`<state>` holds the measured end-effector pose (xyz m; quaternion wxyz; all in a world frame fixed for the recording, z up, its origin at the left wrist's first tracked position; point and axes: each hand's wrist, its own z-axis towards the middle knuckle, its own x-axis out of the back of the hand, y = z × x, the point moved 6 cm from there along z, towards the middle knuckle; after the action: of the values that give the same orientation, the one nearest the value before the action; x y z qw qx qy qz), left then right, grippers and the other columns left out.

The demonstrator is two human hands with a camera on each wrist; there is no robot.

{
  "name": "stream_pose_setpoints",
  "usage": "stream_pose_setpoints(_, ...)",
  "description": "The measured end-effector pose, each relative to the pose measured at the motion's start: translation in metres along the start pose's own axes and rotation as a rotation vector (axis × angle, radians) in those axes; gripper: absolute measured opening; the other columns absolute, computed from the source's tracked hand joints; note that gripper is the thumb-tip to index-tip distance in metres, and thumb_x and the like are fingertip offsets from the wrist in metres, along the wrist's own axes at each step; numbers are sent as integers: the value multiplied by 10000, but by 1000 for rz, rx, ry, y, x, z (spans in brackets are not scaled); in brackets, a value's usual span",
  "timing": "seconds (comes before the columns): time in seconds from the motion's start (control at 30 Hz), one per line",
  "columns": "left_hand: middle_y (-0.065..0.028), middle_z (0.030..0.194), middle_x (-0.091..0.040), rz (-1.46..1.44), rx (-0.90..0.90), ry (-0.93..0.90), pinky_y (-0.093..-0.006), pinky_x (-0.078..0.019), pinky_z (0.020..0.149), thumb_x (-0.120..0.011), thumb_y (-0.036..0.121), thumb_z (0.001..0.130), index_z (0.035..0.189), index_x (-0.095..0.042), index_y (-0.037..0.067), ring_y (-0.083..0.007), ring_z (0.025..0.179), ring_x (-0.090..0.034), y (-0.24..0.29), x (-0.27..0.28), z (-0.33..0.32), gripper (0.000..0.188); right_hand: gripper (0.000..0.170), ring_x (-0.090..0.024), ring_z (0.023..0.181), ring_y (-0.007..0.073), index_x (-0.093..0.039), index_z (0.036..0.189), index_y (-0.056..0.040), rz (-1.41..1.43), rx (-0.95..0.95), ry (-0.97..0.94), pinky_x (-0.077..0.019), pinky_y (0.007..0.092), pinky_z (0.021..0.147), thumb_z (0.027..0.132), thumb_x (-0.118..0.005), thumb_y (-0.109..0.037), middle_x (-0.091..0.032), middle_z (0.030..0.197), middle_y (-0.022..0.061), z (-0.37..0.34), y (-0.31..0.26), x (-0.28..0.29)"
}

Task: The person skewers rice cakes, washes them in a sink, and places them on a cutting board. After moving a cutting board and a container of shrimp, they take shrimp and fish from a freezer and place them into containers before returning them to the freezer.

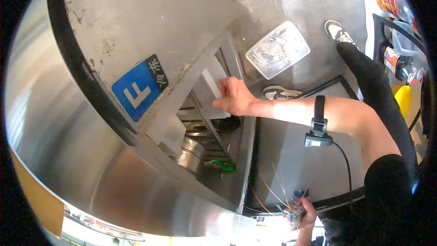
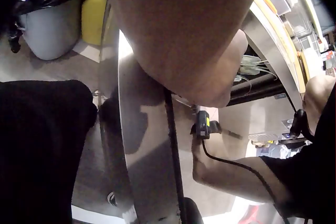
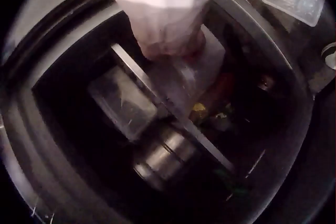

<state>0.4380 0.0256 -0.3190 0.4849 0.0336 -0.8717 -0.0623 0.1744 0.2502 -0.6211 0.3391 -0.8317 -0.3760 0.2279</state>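
In the head view my right hand [image 1: 234, 96] reaches into an open steel compartment, fingers curled at the edge of a whitish container [image 1: 210, 84]. The right wrist view shows this hand [image 3: 168, 35] gripping the pale, translucent container [image 3: 212, 56], beside a slatted divider [image 3: 202, 139]. My left hand [image 1: 307, 214], low in the head view, holds a bundle of shrimp-like things [image 1: 296, 212] with long thin feelers. Part of that bundle [image 2: 254, 66] shows past the left hand [image 2: 223, 77] in the left wrist view.
Inside the compartment are a metal pot [image 1: 190, 155], green items [image 1: 221, 165] and another clear container [image 3: 123, 103]. A white tub [image 1: 278, 50] stands on the floor near the shoes. A blue F label [image 1: 136, 90] marks the steel surface; a bin [image 2: 50, 29] stands to one side.
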Motion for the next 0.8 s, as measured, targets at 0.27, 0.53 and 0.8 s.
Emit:
stream_pose_setpoints(0.27, -34, 757, -683, -328, 274, -22, -325, -508, 640, -845, 206, 888, 857, -739, 55, -194, 651, -644, -48, -7, -6, 187, 204, -668, 902, 112, -690, 1040, -14, 306, -19, -235, -584, 355, 765, 870, -804, -9, -705, 913, 22, -101, 12, 150)
stream_pose_setpoints(0.53, -51, 784, -745, 475, -392, 160, -305, -544, 609, -804, 155, 940, 936, -723, 29, -176, 670, -718, 5, 3, -4, 150, 527, -710, 1184, 178, -634, 1386, 37, 187, -107, -100, -543, 361, 1094, 861, -627, 81, -748, 1277, 82, -138, 74, 350)
stream_pose_setpoints(0.8, -54, 831, -754, -35, -125, 170, -302, -531, 584, -897, 186, 852, 1088, -604, 26, -205, 622, -710, -55, -2, -20, 409, 403, -672, 1081, 127, -666, 1239, -18, -78, -99, -161, -537, 313, 974, 844, -703, 52, -720, 1094, 35, -33, 189, 351)
